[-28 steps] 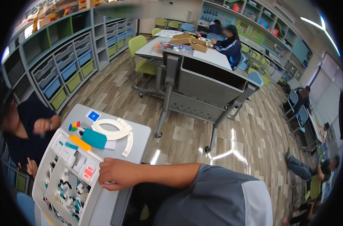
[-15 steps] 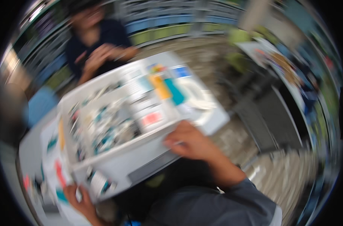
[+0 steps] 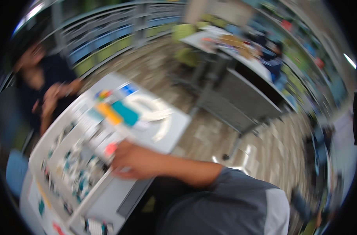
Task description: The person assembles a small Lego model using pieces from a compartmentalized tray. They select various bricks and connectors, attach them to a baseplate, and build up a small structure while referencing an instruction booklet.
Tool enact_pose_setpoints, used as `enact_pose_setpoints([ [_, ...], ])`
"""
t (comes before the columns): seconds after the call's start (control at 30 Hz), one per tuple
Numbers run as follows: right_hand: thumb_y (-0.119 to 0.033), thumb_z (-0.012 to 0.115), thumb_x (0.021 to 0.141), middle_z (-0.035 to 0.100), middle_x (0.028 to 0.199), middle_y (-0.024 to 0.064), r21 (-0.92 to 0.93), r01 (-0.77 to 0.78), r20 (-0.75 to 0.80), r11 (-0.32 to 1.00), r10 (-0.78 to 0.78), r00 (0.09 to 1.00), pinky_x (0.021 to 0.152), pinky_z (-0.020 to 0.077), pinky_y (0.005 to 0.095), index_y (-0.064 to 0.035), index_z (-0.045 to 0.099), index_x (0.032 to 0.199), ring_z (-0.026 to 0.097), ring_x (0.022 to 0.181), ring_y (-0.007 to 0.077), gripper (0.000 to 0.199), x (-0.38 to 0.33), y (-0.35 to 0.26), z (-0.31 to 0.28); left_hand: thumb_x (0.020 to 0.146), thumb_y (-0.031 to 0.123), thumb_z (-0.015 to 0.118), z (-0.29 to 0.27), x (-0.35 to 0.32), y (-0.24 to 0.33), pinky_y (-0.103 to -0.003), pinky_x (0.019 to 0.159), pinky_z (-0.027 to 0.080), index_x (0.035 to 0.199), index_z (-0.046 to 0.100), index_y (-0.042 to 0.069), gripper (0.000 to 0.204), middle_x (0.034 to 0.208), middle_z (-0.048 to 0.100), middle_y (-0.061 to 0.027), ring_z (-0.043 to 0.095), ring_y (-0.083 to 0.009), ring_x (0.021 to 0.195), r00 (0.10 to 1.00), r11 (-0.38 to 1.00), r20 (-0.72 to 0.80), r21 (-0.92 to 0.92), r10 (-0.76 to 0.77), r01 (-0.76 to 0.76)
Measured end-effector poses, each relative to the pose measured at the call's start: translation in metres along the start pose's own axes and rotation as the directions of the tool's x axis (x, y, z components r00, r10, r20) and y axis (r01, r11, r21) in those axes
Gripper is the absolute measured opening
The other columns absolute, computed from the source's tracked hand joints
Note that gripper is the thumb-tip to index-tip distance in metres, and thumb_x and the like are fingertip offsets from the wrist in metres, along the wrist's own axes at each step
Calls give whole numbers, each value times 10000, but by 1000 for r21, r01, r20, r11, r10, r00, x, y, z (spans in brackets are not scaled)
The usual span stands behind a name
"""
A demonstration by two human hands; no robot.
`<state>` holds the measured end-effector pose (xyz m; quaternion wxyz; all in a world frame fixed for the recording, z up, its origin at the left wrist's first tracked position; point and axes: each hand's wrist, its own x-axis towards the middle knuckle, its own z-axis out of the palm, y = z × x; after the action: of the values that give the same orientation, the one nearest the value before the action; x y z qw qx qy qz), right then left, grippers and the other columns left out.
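The picture is smeared by motion. My right hand [image 3: 125, 159] reaches in from the right in a grey sleeve. It lies over the near right rim of a white sorting tray [image 3: 37, 150] that holds several small white, teal and black parts. A small pink-red piece [image 3: 111, 149] sits at its fingertips; whether the hand holds it is too blurred to tell. Just beyond the hand lie a teal card [image 3: 125, 112], an orange strip [image 3: 109, 113] and white curved pieces [image 3: 157, 114]. My left hand is out of view.
The tray stands on a small grey table [image 3: 178, 127]. Another person [image 3: 37, 84] sits across at the left, hands [image 3: 55, 94] raised together. A larger grey table [image 3: 241, 84] with someone seated, a green chair [image 3: 186, 55] and bin shelves [image 3: 108, 33] stand behind on wooden floor.
The view has swung back to the right. My right hand has moved from the table's near edge onto the tray's rim. My left hand, seen at the lower left before, has left the picture.
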<state>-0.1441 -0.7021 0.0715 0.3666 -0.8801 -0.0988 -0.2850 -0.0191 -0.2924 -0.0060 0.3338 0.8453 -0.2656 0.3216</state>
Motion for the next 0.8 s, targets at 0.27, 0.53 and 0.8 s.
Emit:
enact_pose_setpoints([
  [0.27, -205, 716, 941, 611, 833, 53, -86, -26, -18, 996, 24, 1000, 871, 420, 398, -97, 691, 873, 560, 908, 257, 130, -32, -10, 2, 755, -33, 729, 45, 30, 10, -416, 793, 455, 908, 633, 4, 184, 904, 610, -135, 562, -321, 859, 996, 993, 45, -95, 76, -72],
  [0.53, -207, 714, 944, 610, 859, 54, -51, 35, -9, 998, -35, 999, 864, 423, 399, -95, 686, 887, 555, 909, 267, 128, -32, -11, 4, 737, -27, 701, 42, 28, 8, -416, 784, 449, 884, 619, 0, 171, 877, 601, -138, 554, -323, 838, 996, 995, 68, -86, 65, -59],
  [0.8, -96, 772, 862, 672, 896, 72, -2, -89, 114, 996, 89, 990, 859, 463, 427, -83, 721, 917, 602, 894, 290, 76, -29, -9, -5, 719, -21, 673, -43, -8, -1, -416, 774, 442, 860, 605, -3, 158, 849, 593, -141, 546, -324, 817, 983, 987, 123, -61, -137, 145],
])
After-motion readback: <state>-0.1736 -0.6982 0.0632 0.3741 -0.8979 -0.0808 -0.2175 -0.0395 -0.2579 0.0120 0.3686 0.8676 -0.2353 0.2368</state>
